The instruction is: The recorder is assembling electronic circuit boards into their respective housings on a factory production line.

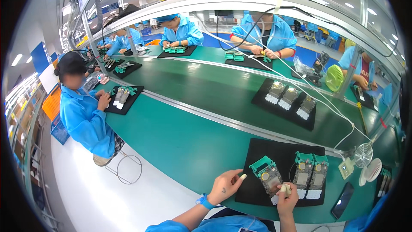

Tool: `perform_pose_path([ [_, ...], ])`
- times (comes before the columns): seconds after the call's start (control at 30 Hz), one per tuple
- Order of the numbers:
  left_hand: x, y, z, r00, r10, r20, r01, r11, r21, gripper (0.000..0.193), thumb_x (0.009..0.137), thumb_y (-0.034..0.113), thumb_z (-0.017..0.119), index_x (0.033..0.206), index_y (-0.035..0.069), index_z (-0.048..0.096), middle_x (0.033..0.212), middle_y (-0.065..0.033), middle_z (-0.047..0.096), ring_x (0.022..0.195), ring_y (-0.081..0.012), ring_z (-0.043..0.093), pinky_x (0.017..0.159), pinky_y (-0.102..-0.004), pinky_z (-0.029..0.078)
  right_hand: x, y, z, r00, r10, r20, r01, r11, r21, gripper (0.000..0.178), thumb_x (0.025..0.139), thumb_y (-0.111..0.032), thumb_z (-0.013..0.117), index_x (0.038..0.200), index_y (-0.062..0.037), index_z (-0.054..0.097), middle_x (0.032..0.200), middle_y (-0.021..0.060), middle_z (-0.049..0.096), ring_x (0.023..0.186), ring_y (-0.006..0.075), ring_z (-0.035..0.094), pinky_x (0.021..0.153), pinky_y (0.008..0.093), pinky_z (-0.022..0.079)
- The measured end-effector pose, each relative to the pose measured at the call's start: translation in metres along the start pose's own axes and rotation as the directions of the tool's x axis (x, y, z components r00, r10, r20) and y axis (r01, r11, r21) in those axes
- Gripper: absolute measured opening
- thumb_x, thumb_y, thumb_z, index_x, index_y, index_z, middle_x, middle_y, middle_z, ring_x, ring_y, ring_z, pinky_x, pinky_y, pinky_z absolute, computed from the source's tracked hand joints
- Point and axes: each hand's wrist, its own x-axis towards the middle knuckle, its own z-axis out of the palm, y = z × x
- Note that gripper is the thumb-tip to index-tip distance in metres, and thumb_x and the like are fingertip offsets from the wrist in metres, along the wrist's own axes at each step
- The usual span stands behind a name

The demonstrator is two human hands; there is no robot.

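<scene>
On a black mat [247,194] in front of me lies a tilted circuit board [271,181] with a green plastic frame at its far end and a white part at its near end. My right hand [288,198] is closed in a pinch at the board's lower right edge, with pale finger covers on the fingertips. What it pinches, if anything, is hidden. To the board's left, my left hand [226,186] is apart from it with fingers stretched out, one tip in a pale cover. Two similar boards [303,175] lie side by side on the right.
A black phone [342,201] and small fans [363,155] are at my right. Beyond a metal rail, another mat [274,112] carries three boards on the green belt [189,87]. Co-workers in blue sit left and opposite. White cables hang across the right side.
</scene>
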Motion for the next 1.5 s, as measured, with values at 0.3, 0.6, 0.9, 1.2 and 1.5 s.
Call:
perform_pose_path([
  [0.3,0.003,0.004,0.003,0.999,-0.028,0.024,0.027,1.0,0.016,0.027,0.082,0.018,0.067,0.103,0.002,0.065,0.065,-0.0052,0.058,0.051,-0.0113,0.05,0.049,-0.0249,0.043,0.004,0.005,-0.005,0.998,0.063,-0.007,-0.063,0.998,-0.008,0.019,0.081,0.002,0.048,0.101,0.0012,0.048,0.082,0.0093,0.062,0.059,0.0081,0.054,0.057,0.0206,0.045],
  [0.6,0.003,0.0,0.005,0.998,-0.002,0.055,0.0,1.0,0.028,0.027,0.081,0.019,0.066,0.103,0.004,0.063,0.071,-0.0073,0.06,0.06,-0.0207,0.058,0.054,-0.032,0.048,0.003,0.01,-0.009,0.993,0.118,-0.018,-0.119,0.992,-0.034,0.019,0.082,0.002,0.046,0.101,0.0005,0.048,0.083,0.0091,0.061,0.06,0.0078,0.052,0.057,0.02,0.044],
  [0.9,0.004,-0.001,0.003,0.996,0.086,-0.007,-0.086,0.996,0.024,0.023,0.081,0.015,0.067,0.101,0.004,0.064,0.066,-0.0047,0.054,0.055,-0.0177,0.053,0.048,-0.0291,0.043,0.003,0.009,-0.006,0.988,0.139,-0.063,-0.145,0.985,-0.092,0.015,0.088,-0.002,0.046,0.103,-0.0002,0.047,0.084,0.0071,0.059,0.06,0.0062,0.049,0.057,0.019,0.04],
  [1.2,0.006,-0.002,0.007,0.995,0.09,0.039,-0.091,0.995,0.035,0.026,0.081,0.017,0.066,0.104,0.004,0.062,0.069,-0.0047,0.054,0.061,-0.0197,0.054,0.053,-0.0304,0.044,0.003,0.022,-0.013,0.996,0.065,-0.053,-0.071,0.989,-0.127,0.018,0.089,-0.001,0.045,0.106,-0.0002,0.047,0.085,0.0069,0.059,0.061,0.0061,0.048,0.057,0.018,0.039],
  [1.5,0.006,0.003,0.009,0.996,0.07,0.055,-0.072,0.996,0.045,0.026,0.081,0.017,0.066,0.104,0.004,0.063,0.069,-0.0047,0.054,0.061,-0.0198,0.054,0.053,-0.0308,0.044,0.005,0.014,-0.015,0.991,0.122,-0.057,-0.128,0.985,-0.113,0.016,0.089,-0.001,0.045,0.104,0.0005,0.048,0.084,0.0066,0.058,0.06,0.0063,0.048,0.057,0.0186,0.039],
])
